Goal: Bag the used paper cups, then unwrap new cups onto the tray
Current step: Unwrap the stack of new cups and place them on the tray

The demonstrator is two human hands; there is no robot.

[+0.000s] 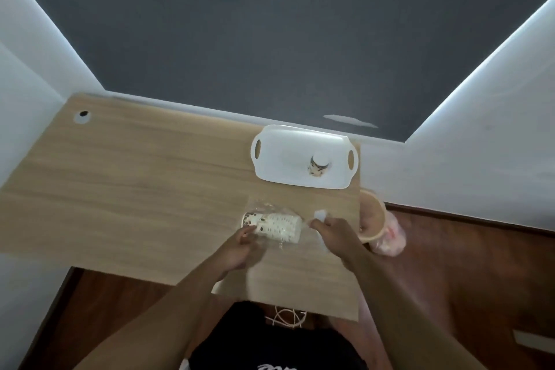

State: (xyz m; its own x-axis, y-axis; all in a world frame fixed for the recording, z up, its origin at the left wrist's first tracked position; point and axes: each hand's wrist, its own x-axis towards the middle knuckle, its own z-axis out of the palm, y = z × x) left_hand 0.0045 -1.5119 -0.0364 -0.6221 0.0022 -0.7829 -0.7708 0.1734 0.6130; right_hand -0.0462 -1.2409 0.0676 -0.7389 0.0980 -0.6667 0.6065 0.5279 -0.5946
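Note:
A sleeve of nested patterned paper cups (274, 225) lies on its side on the wooden table (135, 189), inside a clear plastic wrapper (261, 208). My left hand (240, 246) rests at the sleeve's near side, fingers touching the wrapper. My right hand (332, 228) pinches the wrapper's right end, where a white bit of plastic (319, 215) sticks up. Behind, a white tray (288, 171) with two handle slots carries one patterned paper cup (318, 166) standing mouth down.
A tan waste bin (372, 216) with a pinkish plastic bag (390, 237) stands on the floor off the table's right edge. A cable hole (83, 115) sits at the table's far left. A white cord (288, 317) hangs below the near edge.

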